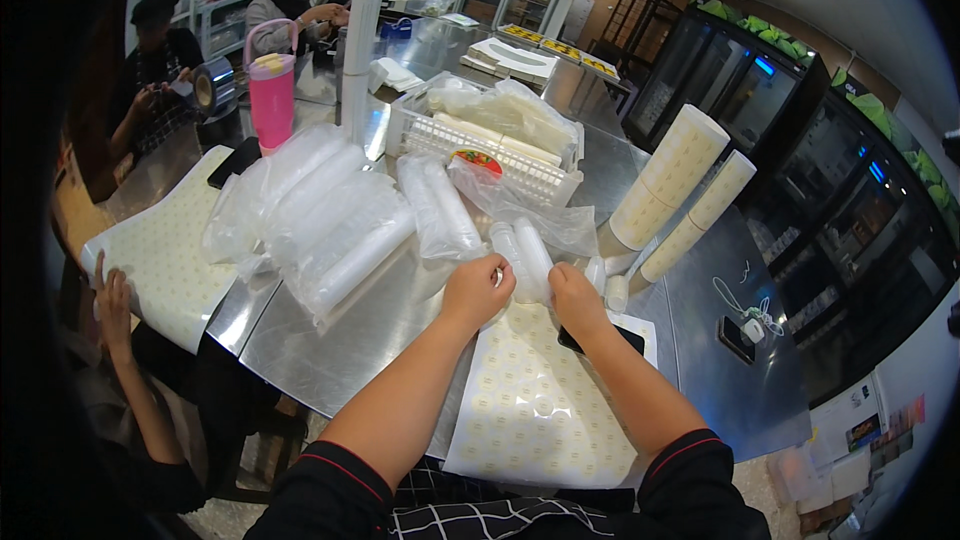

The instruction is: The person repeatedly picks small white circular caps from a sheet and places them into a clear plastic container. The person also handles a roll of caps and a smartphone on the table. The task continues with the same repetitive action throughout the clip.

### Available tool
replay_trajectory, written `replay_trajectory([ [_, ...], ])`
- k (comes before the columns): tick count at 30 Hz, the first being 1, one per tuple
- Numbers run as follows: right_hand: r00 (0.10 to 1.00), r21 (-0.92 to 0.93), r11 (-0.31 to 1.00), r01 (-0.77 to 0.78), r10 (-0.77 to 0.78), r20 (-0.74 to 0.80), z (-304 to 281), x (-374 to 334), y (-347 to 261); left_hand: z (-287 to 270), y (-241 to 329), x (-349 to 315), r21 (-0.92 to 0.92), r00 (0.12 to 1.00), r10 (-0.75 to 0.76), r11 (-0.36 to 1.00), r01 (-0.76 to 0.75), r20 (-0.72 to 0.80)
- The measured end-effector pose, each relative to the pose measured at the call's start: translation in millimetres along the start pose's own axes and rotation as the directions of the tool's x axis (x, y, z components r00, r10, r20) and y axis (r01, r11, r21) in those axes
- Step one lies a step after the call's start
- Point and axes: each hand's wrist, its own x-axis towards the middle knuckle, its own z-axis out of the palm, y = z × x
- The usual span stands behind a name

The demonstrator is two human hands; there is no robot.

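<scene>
My left hand (482,290) is closed, with thumb and fingers pinched together above the far edge of a sticker sheet. My right hand (580,298) is closed too, a short way to its right. What either one pinches is too small or hidden to make out. Just beyond and between them lie long stacks of clear plastic pieces (533,255), perhaps cups or lids. Under my forearms the sheet of round, pale gold stickers (540,390) lies flat on the metal table. A dark phone (625,341) is partly covered by my right forearm.
Bagged plastic stacks (335,220) lie left, near a pink tumbler (272,105). A white basket (565,185) stands beyond. Rolled sticker sheets (670,180) stand at right, before another phone (736,340) and cable. A co-worker's hand (113,305) rests by another sheet (165,260).
</scene>
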Motion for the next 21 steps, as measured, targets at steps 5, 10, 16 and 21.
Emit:
replay_trajectory([
  [5,0.999,-0.009,0.999,-0.033,0.033,0.02,-6.3,2.1,0.3,-1.5,3.5,-0.3,-0.028,1.0,-0.01,1.0,0.01,-0.004],
  [10,0.841,0.308,0.784,-0.538,0.477,0.257,-43.2,-2.4,-10.3,-3.5,5.5,1.3,-0.035,0.999,-0.017,0.999,0.016,-0.03],
  [16,0.56,0.616,0.026,-0.788,0.448,0.697,-65.1,-28.3,-27.4,19.5,29.0,-19.2,-0.587,0.831,0.047,0.73,0.35,0.554],
  [21,0.614,0.526,0.336,-0.781,0.564,0.552,-89.6,-53.6,-53.4,26.2,49.7,-48.0,-0.459,0.488,0.015,0.363,0.811,0.873],
])
